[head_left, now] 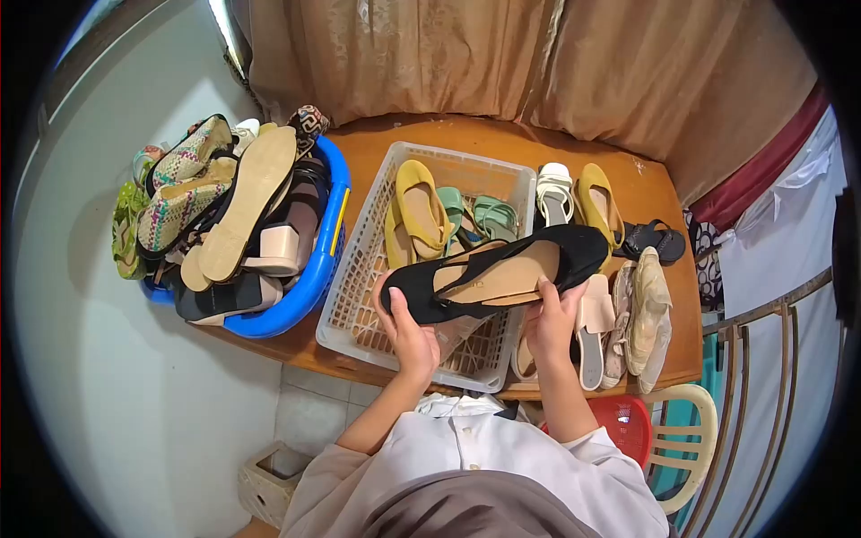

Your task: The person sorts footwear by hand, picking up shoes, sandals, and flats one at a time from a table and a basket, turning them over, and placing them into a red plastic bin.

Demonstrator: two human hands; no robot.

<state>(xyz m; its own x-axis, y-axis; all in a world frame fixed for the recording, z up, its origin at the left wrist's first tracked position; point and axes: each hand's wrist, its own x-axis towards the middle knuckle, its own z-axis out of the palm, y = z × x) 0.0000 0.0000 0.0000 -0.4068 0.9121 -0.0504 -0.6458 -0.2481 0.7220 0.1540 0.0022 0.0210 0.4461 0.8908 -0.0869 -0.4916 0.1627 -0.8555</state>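
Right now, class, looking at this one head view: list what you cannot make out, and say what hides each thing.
Head view, white basket: its near floor is hidden by the black shoe, left hand and right hand.
Head view, blue basket: lower shoes are buried under the top ones; their number is unclear.
Head view, black shoe: any insole print is too small to read.

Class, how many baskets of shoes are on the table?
2. A blue basket at the table's left end; a white basket beside it, under the black shoe held by the left hand and right hand.
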